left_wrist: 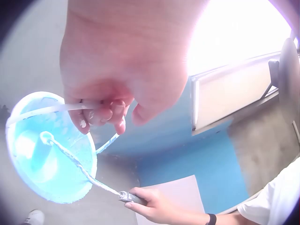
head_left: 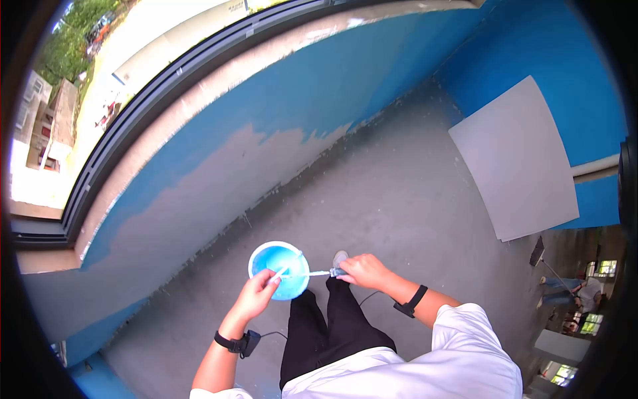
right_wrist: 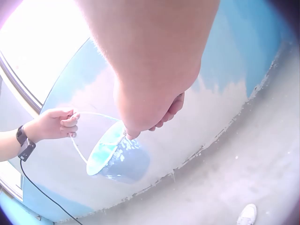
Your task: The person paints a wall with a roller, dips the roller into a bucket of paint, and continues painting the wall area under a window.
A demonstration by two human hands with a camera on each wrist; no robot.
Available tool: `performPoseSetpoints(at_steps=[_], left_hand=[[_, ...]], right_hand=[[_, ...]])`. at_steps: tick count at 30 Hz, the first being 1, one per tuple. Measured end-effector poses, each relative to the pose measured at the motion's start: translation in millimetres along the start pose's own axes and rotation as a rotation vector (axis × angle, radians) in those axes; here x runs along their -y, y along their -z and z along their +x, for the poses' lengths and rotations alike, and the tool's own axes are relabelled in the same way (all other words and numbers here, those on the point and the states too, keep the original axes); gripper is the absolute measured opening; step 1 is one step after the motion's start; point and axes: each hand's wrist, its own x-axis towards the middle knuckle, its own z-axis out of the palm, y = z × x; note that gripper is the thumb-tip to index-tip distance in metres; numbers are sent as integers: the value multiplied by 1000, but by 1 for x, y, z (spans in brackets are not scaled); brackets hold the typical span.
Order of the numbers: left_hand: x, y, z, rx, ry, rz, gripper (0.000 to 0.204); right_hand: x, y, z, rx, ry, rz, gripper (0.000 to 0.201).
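A white bucket (head_left: 290,290) with light blue paint inside hangs from its handle, which my left hand (head_left: 256,296) holds with curled fingers; in the left wrist view the handle (left_wrist: 49,109) runs into those fingers. My right hand (head_left: 367,270) grips the dark end of a paint-coated tool (head_left: 312,273). In the left wrist view the tool's rod (left_wrist: 77,161) reaches into the bucket, ending in a loop-like, paint-covered tip. The right wrist view shows the bucket tilted (right_wrist: 129,161), below my right hand (right_wrist: 154,105).
A half-painted blue wall (head_left: 266,153) runs below a window frame (head_left: 126,120). Pale sheets (head_left: 518,166) lean at the right corner. Behind them, at far right, a person (head_left: 588,294) stands near a long-handled broom (head_left: 538,253). Grey floor (head_left: 399,193) lies around my feet.
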Motion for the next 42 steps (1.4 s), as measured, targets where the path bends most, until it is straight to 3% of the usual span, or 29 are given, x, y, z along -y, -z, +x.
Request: performPoseSetpoints(at_steps=[4, 5, 17, 24, 31, 33, 35, 42], left_hand=[[-80, 30, -42, 16, -31, -73, 18], [-31, -9, -60, -22, -102, -65, 18], [-96, 3, -81, -31, -292, 1, 19], [-110, -6, -70, -78, -265, -34, 21], [-126, -26, -55, -187, -235, -196, 21], [-131, -34, -53, -173, -218, -257, 20], [-138, -40, -50, -149, -185, -282, 18], [-162, -62, -40, -172, -155, -345, 19]], right_hand=[[51, 95, -17, 2, -88, 22, 31], [49, 43, -53, -41, -83, 6, 32], [78, 99, -98, -155, -204, -4, 35], [74, 130, -95, -90, -132, 22, 37], [43, 135, -105, -99, -195, 53, 35], [36, 137, -109, -85, -215, 69, 35], [29, 136, -114, -189, -236, 141, 37], [9, 151, -119, -117, -212, 127, 35]])
